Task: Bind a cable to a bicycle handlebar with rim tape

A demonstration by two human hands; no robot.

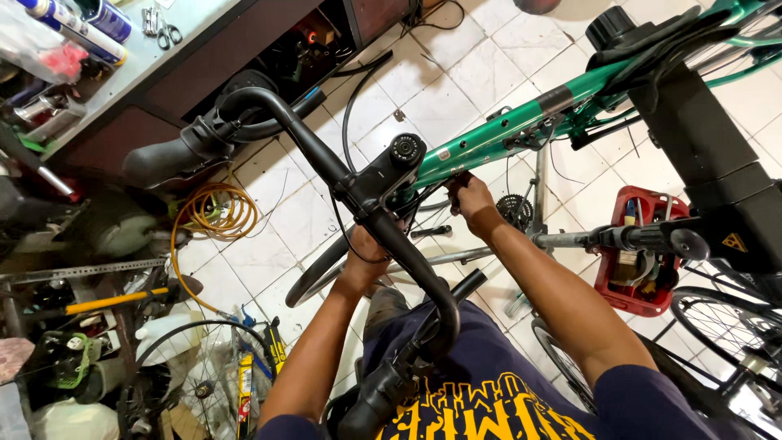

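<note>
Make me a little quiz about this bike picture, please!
1. True or false: the bike frame is green.
2. Where is the right hand? A) on the red tool tray B) under the frame, just behind the handlebar stem C) on the floor
3. Fill in: the left hand reaches up beneath the black ______.

Key: 1 true; 2 B; 3 handlebar. Whether either hand grips anything cannot be told, as the bar and frame hide the fingers.
</note>
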